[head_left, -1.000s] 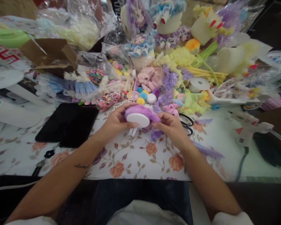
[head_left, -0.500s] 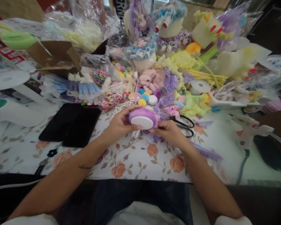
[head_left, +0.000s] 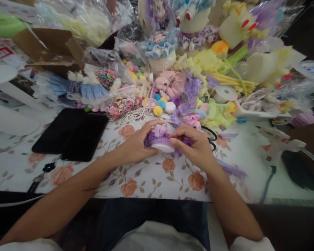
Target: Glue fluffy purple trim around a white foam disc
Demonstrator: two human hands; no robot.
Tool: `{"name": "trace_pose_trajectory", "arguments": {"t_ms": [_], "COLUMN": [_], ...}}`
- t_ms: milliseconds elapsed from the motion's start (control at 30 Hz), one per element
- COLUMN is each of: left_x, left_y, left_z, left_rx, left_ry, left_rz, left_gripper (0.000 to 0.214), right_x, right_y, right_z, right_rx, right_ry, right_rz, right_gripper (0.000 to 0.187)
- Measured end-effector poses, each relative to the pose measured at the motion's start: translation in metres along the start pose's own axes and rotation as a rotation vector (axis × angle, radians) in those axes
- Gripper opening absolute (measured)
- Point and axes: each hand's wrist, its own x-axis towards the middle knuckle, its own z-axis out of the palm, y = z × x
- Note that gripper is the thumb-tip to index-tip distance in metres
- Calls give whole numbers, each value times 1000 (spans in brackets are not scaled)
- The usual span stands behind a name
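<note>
A small fluffy purple ornament with a flat white round base is held just above the flowered tablecloth. My left hand wraps round its left side, thumb by the base. On the other side, my right hand has thumb and forefinger pinched together at the ornament's purple edge; whether a separate strip is between them I cannot make out. Pale pink-lilac ruffles show on its top. Black-handled scissors lie partly hidden behind my right hand.
Two black phones lie to the left. A white hot glue gun stands at the right. Behind are pom-poms, a bead string, a ribbon spool, a cardboard box and several bagged dolls.
The ornament has been tilted so its ruffled top shows and its white base faces more downward. My right hand has moved up and closer over its right edge.
</note>
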Motion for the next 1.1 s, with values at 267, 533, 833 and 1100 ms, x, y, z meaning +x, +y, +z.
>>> {"name": "trace_pose_trajectory", "arguments": {"t_ms": [267, 533, 833, 1100], "left_x": [0, 2, 0, -3], "left_y": [-4, -7, -3, -1], "left_z": [3, 3, 1, 5], "left_rx": [-76, -111, -45, 62], "left_ry": [13, 6, 6, 20], "left_rz": [-82, -61, -92, -43], "left_gripper": [61, 63, 68, 65], "right_x": [-1, -1, -2, -1], "right_y": [5, 12, 16, 9], "right_z": [2, 7, 7, 10], "right_rx": [33, 207, 331, 310], "right_ry": [-67, -47, -24, -32], "right_rz": [43, 165, 273, 351], "right_gripper": [10, 12, 16, 34]}}
